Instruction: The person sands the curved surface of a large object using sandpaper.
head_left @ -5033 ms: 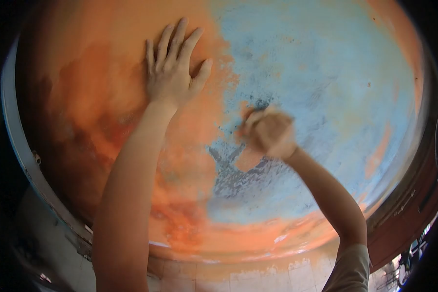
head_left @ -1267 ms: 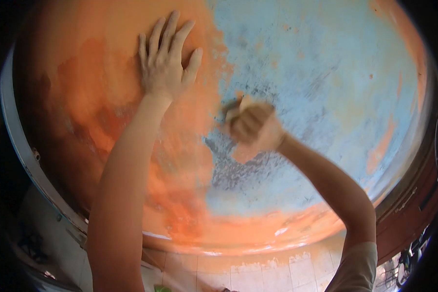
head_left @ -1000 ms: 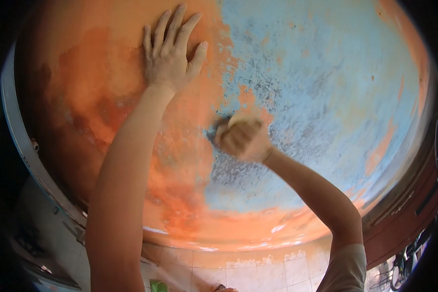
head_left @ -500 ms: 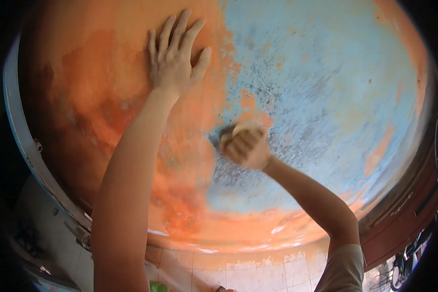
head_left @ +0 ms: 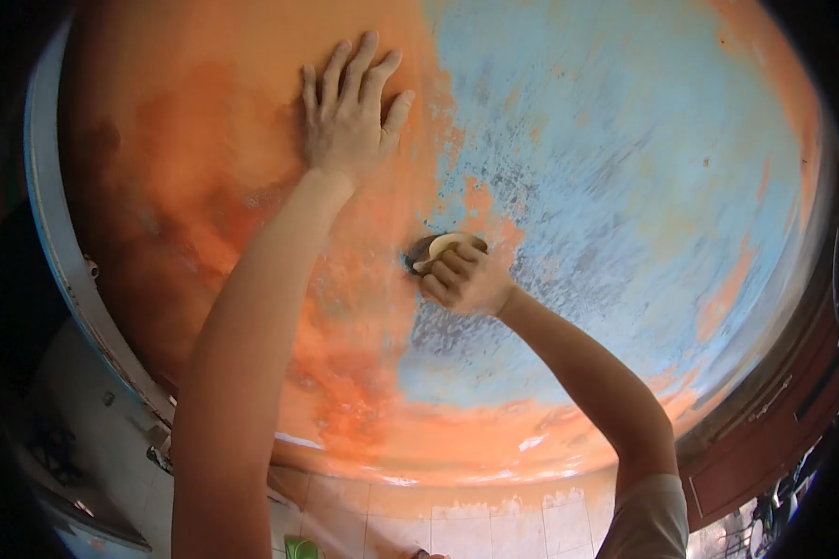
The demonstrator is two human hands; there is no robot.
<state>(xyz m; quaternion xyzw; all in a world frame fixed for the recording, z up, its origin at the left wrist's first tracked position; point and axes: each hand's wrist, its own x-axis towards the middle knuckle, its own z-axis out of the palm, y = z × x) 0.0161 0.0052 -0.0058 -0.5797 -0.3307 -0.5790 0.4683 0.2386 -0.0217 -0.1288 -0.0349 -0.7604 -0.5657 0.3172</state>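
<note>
My left hand (head_left: 350, 116) lies flat with spread fingers against the orange paint of a wall (head_left: 224, 140), holding nothing. Lower and to the right, my right hand (head_left: 471, 279) is closed around a curled piece of sandpaper (head_left: 443, 247). Its cream backing shows above my fingers, and a darker part shows at its left. The sandpaper is pressed to the wall where the orange meets a worn light-blue patch (head_left: 662, 168) with grey scuffs. My fingers hide part of the sandpaper.
Pale floor tiles (head_left: 457, 531) with orange dust run along the wall's foot. A green object (head_left: 300, 548) stands at the bottom edge. A grey-blue frame edge (head_left: 47, 186) curves down the left, and a reddish-brown panel (head_left: 755, 456) is at lower right.
My right hand, blurred before, now shows sharply at nearly the same spot, slightly left, still gripping the sandpaper. The view has shifted slightly; my left hand stays flat on the wall.
</note>
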